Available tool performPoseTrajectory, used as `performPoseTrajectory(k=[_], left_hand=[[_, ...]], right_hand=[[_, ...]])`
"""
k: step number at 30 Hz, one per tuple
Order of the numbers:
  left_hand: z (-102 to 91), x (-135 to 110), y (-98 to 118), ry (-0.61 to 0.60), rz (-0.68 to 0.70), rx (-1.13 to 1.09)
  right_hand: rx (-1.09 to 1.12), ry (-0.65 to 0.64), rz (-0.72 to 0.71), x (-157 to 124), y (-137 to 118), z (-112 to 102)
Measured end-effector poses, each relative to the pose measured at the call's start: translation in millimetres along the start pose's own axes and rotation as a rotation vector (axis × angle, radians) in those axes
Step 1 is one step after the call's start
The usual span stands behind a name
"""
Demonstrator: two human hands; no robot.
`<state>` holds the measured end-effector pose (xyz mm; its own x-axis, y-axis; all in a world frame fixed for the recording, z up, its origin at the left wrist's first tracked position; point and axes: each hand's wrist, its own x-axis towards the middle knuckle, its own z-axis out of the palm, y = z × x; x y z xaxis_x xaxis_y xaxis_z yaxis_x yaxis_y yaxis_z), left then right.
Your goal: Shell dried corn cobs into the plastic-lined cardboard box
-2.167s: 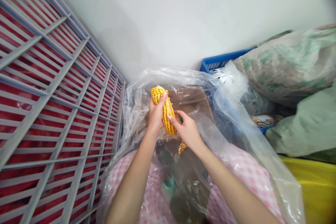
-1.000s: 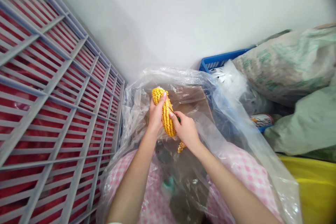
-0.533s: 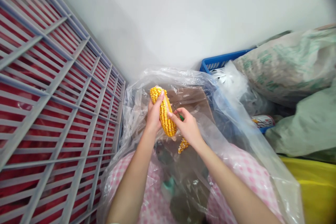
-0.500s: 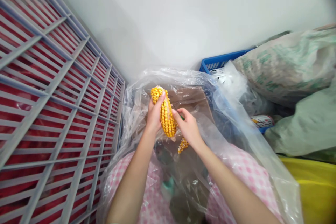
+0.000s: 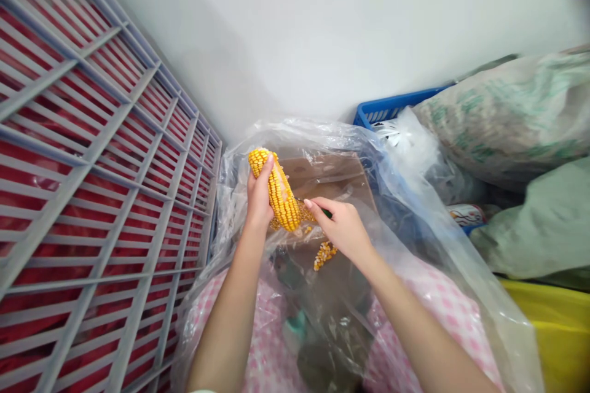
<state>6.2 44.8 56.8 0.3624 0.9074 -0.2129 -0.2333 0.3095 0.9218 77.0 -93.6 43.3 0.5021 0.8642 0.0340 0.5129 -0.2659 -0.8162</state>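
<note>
My left hand [image 5: 259, 199] grips a yellow corn cob [image 5: 278, 192], which slants up and to the left, with a row of kernels stripped along it. My right hand [image 5: 343, 228] is just right of the cob and pinches a small green-handled pick [image 5: 326, 213], mostly hidden by my fingers. A loose clump of corn kernels [image 5: 325, 255] lies below my right hand on clear plastic sheeting [image 5: 239, 209]. That sheeting lines a brown cardboard box [image 5: 322, 170]. A pink checked cloth [image 5: 442, 313] covers my lap beneath my forearms.
A grey lattice rack [image 5: 92, 163] with red behind it stands at the left, and a white wall [image 5: 322, 31] rises ahead. To the right are a blue plastic basket [image 5: 391, 109], stuffed woven sacks [image 5: 502, 116] and a yellow sheet [image 5: 557, 331].
The cob has tilted and shifted left in my left hand. My right hand has moved right, away from the cob, and the kernel clump looks slightly larger.
</note>
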Motion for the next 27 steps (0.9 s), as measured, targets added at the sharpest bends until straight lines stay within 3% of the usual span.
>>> performPoseTrajectory(k=[4, 13, 27], left_hand=[[-0.8, 0.3, 2.8, 0.009, 0.009, 0.002], [0.9, -3.1, -2.8, -0.033, 0.128, 0.128], [7.7, -12.9, -4.5, -0.080, 0.379, 0.342]], right_hand=[[-0.121, -0.072, -0.026, -1.6, 2.6, 0.5], [-0.283, -0.097, -0.052, -0.2, 3.9, -2.3], [-0.177, -0.141, 0.012, 1.9, 5.6, -6.3]])
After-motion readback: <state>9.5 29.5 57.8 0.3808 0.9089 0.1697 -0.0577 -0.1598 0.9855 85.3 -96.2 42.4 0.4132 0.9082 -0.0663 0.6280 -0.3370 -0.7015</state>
